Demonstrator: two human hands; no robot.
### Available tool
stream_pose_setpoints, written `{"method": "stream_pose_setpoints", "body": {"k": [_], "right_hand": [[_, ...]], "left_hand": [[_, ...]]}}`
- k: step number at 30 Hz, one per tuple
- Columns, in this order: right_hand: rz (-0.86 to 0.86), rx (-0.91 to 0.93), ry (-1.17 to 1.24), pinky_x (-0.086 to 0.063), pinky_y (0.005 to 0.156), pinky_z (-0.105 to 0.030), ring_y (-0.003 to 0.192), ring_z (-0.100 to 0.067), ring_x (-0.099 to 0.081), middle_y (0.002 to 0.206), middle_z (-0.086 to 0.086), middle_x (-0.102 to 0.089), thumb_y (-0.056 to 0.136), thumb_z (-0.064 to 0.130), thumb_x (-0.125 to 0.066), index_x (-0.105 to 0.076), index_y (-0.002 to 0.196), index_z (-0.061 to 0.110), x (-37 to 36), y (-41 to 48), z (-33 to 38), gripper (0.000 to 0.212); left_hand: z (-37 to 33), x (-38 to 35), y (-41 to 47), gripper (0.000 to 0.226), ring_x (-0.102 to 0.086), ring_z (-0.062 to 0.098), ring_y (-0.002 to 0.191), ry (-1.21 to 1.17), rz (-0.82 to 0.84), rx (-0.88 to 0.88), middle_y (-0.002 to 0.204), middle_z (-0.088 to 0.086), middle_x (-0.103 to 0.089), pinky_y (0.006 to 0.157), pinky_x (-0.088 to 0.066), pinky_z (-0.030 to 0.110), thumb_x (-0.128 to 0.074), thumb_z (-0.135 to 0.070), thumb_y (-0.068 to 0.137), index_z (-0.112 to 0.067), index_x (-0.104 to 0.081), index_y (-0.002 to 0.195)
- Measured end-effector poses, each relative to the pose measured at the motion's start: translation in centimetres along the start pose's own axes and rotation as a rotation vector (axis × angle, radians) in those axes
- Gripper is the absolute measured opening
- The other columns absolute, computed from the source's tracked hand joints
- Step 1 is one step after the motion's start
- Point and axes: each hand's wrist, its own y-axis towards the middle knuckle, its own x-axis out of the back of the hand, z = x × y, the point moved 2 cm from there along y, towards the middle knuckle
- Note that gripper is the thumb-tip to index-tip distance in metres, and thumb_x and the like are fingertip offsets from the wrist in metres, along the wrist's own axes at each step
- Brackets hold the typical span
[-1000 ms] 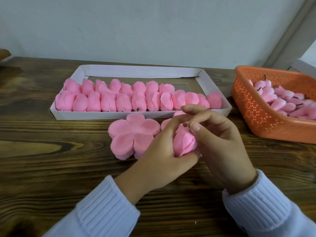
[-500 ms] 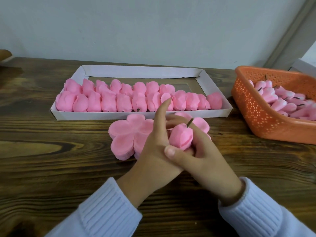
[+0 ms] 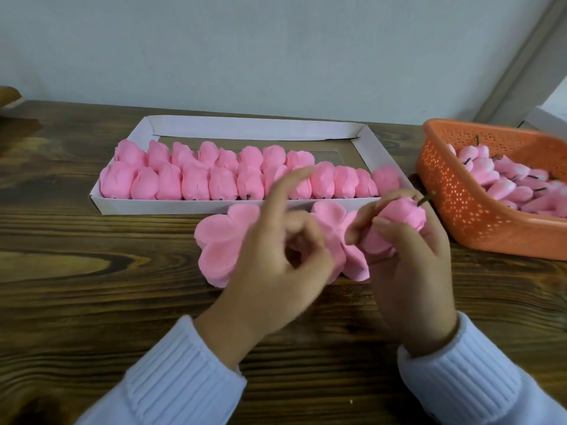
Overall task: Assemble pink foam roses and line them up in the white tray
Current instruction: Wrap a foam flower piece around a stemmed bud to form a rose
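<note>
My right hand (image 3: 411, 271) grips a pink foam rose (image 3: 395, 220) above the table, its short brown stem (image 3: 426, 198) pointing up and to the right. My left hand (image 3: 276, 262) hovers just left of it, blurred. Its index finger is raised, the other fingers are loosely curled, and it holds nothing. Under the hands lie two flat pink petal stacks, one on the left (image 3: 219, 243) and one partly hidden (image 3: 336, 219). Behind them the white tray (image 3: 245, 130) holds two rows of finished roses (image 3: 214, 179), with bare room along its back.
An orange perforated basket (image 3: 460, 216) at the right holds several pink buds with stems (image 3: 506, 182). The dark wooden table (image 3: 92, 302) runs to a pale wall behind. My white knit sleeves sit at the bottom edge.
My left hand has let go of the rose and drawn away to the left. My right hand has carried the rose to the right and slightly up.
</note>
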Motion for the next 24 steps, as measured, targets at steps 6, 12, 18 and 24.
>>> {"method": "stream_pose_setpoints", "body": {"k": [6,12,18,24], "right_hand": [[-0.057,-0.107,-0.136,-0.047,0.056,-0.024,0.057,-0.012,-0.052,0.064,0.002,-0.055,0.072,0.001,-0.064,-0.061,0.075,0.029,0.7,0.3,-0.7,0.028],[-0.074,-0.177,-0.212,-0.046,0.053,-0.022,0.056,-0.011,-0.052,0.061,0.0,-0.053,0.075,0.01,-0.066,-0.061,0.079,0.022,0.6,0.0,-1.1,0.014],[-0.1,-0.219,-0.234,-0.043,0.048,-0.018,0.055,-0.009,-0.052,0.061,-0.001,-0.054,0.073,0.014,-0.067,-0.061,0.08,0.02,0.7,-0.1,-1.2,0.01],[-0.106,-0.243,-0.234,-0.044,0.049,-0.017,0.054,-0.01,-0.052,0.06,0.0,-0.055,0.073,0.015,-0.066,-0.061,0.08,0.02,0.8,-0.1,-1.4,0.01]], "left_hand": [[0.2,4.4,1.5,0.041,-0.053,0.0,0.067,0.13,-0.523,0.069,0.068,-0.012,-0.057,0.068,-0.04,0.012,-0.055,0.001,0.079,-0.033,-0.048,0.101],[1.9,7.3,2.2,0.027,-0.059,0.021,0.093,0.774,-0.362,0.325,0.091,-0.006,-0.061,0.087,-0.048,0.04,-0.06,-0.004,0.082,-0.021,-0.062,0.103],[2.1,7.0,1.6,0.021,-0.059,0.024,0.096,1.043,-0.21,0.448,0.099,-0.005,-0.067,0.087,-0.043,0.042,-0.056,-0.011,0.083,-0.028,-0.066,0.091],[2.1,6.8,1.7,0.023,-0.058,0.031,0.088,1.014,-0.176,0.439,0.094,0.008,-0.062,0.079,-0.048,0.048,-0.053,-0.004,0.077,-0.013,-0.064,0.096]]}}
